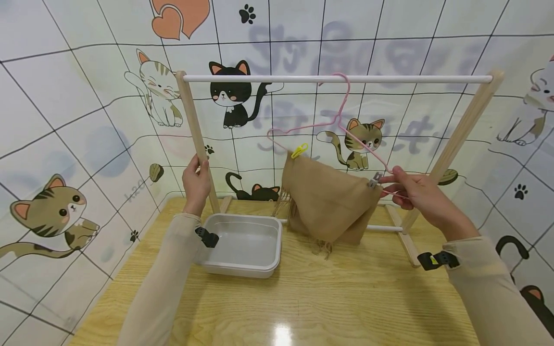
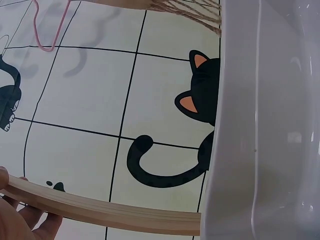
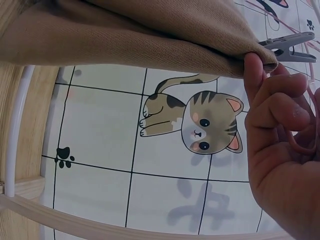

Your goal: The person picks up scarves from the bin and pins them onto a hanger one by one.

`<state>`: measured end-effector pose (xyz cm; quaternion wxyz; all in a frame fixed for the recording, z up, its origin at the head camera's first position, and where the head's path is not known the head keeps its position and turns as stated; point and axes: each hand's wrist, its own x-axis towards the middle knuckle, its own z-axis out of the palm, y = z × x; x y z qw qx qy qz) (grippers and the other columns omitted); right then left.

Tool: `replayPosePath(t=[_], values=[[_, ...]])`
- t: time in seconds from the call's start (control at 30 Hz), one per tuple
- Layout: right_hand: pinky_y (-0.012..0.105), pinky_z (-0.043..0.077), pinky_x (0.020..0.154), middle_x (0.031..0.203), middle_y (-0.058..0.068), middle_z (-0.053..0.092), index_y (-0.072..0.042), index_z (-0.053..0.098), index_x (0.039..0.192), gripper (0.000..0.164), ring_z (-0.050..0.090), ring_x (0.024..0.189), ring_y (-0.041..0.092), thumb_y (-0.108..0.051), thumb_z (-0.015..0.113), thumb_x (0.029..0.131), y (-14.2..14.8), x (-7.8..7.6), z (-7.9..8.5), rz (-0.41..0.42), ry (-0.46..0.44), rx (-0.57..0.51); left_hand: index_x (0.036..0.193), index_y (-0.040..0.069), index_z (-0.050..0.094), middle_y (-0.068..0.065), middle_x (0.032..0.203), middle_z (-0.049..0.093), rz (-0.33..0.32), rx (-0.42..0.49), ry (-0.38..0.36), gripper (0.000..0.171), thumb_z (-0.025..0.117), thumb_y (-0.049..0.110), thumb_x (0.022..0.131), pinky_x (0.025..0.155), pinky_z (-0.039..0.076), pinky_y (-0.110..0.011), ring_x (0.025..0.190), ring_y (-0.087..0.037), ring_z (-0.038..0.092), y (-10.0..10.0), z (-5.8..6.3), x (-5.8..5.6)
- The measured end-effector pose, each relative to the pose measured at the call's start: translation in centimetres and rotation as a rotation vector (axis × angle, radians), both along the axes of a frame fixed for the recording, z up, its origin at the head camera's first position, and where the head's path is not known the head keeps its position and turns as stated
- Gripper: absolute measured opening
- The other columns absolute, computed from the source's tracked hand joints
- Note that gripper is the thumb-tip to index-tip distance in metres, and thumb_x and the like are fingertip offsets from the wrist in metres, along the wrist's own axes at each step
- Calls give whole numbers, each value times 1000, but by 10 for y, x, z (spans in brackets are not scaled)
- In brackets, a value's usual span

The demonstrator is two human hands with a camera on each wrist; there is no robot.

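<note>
A pink hanger [image 1: 311,126] hangs from the rack's white rod [image 1: 281,79]. A brown fringed cloth [image 1: 329,197] droops from it, clipped by a yellow clothespin [image 1: 299,151] at its left corner and a grey clothespin [image 3: 290,48] at its right. My right hand [image 1: 409,192] holds the hanger's right end, its fingertips touching the cloth's corner beside the grey clothespin. With thumb and fingers around it, my left hand [image 1: 196,185] grips the rack's left wooden post [image 2: 125,215].
A white plastic basin [image 1: 242,266] stands on the wooden table [image 1: 303,298], just below my left hand. The rack's right post [image 1: 459,129] rises behind my right hand. A wall covering with cartoon cats [image 1: 363,139] surrounds the table at the back and sides.
</note>
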<state>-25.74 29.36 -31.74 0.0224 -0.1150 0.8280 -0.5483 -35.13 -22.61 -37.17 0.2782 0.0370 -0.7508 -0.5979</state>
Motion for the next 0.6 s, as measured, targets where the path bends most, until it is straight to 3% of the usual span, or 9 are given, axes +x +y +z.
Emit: replayPosePath(t=[0.27,0.5,0.6], values=[[24,38,52,94,-4,75,-31,72,112,42,52,64,7,-49,34,109,0,0,0,18,-1,4,142,6,59,-16,147,57,-16,-16,26,38,51,21,108,105,48,-57,127,-41,61,-1,-1,0],[27,36,51,94,-2,75,-29,70,116,44,51,62,8,-51,32,109,1,1,-1,37,-2,17,143,9,59,-13,148,56,-14,-18,-3,38,52,24,108,106,47,-54,128,-37,61,-1,-1,0],[29,35,51,96,-2,75,-22,68,123,49,51,62,8,-53,32,108,2,2,-3,42,-19,7,143,8,59,-14,148,56,-16,-11,-8,39,52,24,108,106,47,-55,128,-37,61,-1,0,0]])
